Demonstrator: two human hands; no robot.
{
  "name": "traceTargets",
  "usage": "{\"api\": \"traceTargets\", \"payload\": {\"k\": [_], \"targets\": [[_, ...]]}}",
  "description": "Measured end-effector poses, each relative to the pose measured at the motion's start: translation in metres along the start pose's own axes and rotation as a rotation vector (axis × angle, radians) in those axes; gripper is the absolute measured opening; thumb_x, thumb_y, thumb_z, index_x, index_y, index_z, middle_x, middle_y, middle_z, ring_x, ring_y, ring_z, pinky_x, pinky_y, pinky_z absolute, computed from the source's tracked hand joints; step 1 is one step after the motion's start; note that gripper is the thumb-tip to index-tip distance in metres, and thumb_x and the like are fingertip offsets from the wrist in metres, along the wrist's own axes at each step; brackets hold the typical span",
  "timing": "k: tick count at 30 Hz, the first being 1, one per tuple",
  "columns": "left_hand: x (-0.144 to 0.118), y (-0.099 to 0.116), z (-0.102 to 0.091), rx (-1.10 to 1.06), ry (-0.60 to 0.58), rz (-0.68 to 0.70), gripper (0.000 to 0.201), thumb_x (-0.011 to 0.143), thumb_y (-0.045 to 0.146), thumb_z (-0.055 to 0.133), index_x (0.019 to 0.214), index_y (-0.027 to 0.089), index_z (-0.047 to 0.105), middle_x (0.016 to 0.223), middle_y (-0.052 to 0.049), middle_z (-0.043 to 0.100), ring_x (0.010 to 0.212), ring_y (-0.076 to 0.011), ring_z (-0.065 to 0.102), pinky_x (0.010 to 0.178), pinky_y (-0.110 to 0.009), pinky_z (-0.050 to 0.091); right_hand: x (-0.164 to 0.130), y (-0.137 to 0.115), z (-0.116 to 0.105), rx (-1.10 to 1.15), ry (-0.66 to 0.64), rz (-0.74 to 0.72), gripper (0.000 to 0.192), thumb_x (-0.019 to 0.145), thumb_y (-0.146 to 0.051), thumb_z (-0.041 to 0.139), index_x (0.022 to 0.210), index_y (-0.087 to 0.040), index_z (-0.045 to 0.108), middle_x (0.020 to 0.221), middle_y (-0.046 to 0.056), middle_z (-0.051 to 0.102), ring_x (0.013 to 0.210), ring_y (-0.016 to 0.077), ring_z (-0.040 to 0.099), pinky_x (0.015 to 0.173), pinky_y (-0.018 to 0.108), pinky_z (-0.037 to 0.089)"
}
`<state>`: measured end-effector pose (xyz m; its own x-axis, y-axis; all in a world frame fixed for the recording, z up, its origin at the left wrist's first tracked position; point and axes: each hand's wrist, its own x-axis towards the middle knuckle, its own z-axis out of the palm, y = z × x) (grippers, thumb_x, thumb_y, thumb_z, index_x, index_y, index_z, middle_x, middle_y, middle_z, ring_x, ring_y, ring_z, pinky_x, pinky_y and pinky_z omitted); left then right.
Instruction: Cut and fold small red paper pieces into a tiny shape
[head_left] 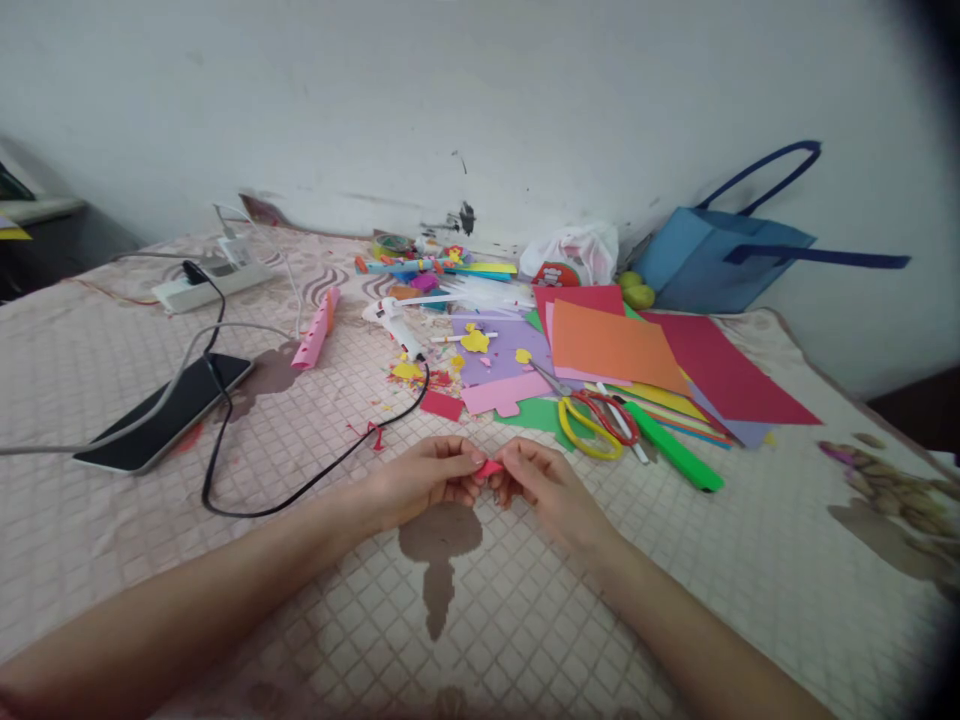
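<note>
Paper, a small pink scrap [491, 468] of it, sits pinched between the fingertips of both my hands, just above the quilted bedcover [300, 600] near the front edge of my work. My left hand [420, 480] is curled narrow on its left end and my right hand [544, 482] closes on the other end, thumbs and forefingers meeting over it, so neither hand is free. I judge the piece is being folded or rolled and is only partly shaped (it is too small and too covered by my fingers to tell which). Much cutting looks already done: coloured trimmings [420, 378] lie scattered just beyond my hands, with a red offcut [441, 405] and a pink cut sheet [499, 393] near them, and yellow flower shapes [474, 341] rest on a purple sheet [502, 350]. The scissors [596, 420] lie put down to the right beside a green cutter [675, 448], on the edge of a fanned pile of coloured sheets [622, 345], most of them whole, so plenty of material seems unused. The glue gun [394, 320] lies on its side farther back, its black cord [300, 480] looping toward me and up to a power strip [214, 280]; I take it that gluing this piece is not yet done. A phone [165, 410] lies well to the left, and a blue bag [720, 260] leans on the wall at the back right.
</note>
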<state>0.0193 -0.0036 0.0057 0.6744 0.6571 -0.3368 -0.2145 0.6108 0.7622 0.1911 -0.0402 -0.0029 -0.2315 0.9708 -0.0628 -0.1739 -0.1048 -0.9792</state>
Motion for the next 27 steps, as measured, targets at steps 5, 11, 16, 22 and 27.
{"api": "traceTargets", "payload": {"k": [5,11,16,22,27], "targets": [[-0.0002,-0.0022,0.0003,0.107,0.014,0.058,0.021,0.075,0.029,0.068,0.073,0.011,0.058,0.068,-0.002,0.062,0.061,-0.0096,0.057,0.063,-0.023,0.043,-0.0004,0.0005,-0.0007,-0.09,0.038,0.013,0.02,0.081,-0.031,0.061,0.068,-0.017,0.056,0.059,-0.003,0.054,0.051,0.0088,0.047,0.05,0.023,0.037],[-0.0005,-0.0026,0.0011,0.114,0.033,0.089,0.019,0.076,0.029,0.065,0.073,0.012,0.059,0.068,-0.003,0.063,0.061,-0.0112,0.057,0.064,-0.025,0.044,-0.0017,-0.0014,0.0011,-0.105,0.045,0.021,0.02,0.081,-0.031,0.06,0.067,-0.018,0.055,0.058,-0.003,0.053,0.049,0.0085,0.045,0.049,0.023,0.037],[-0.0007,-0.0017,0.0014,0.141,0.022,0.133,0.023,0.082,0.034,0.058,0.075,0.012,0.06,0.07,-0.003,0.063,0.067,-0.0129,0.059,0.069,-0.027,0.045,-0.0005,-0.0008,-0.0008,0.048,0.076,0.092,0.018,0.077,-0.03,0.064,0.067,-0.017,0.056,0.059,-0.003,0.053,0.052,0.0086,0.046,0.048,0.021,0.038],[-0.003,0.0008,0.0025,0.441,-0.05,0.332,0.02,0.081,0.022,0.06,0.1,0.014,0.056,0.086,-0.005,0.063,0.079,-0.014,0.06,0.076,-0.028,0.046,0.0023,0.001,-0.0037,0.323,0.042,0.305,0.012,0.072,-0.023,0.065,0.069,-0.017,0.057,0.055,-0.004,0.054,0.044,0.0064,0.045,0.041,0.018,0.033],[-0.0053,0.0018,0.0039,0.619,-0.038,0.431,0.017,0.08,0.02,0.061,0.095,0.013,0.058,0.089,-0.006,0.064,0.084,-0.016,0.062,0.079,-0.03,0.047,0.003,0.002,-0.0045,0.418,0.024,0.36,0.01,0.071,-0.022,0.063,0.067,-0.016,0.056,0.052,-0.004,0.053,0.041,0.0067,0.042,0.039,0.019,0.031]]}}
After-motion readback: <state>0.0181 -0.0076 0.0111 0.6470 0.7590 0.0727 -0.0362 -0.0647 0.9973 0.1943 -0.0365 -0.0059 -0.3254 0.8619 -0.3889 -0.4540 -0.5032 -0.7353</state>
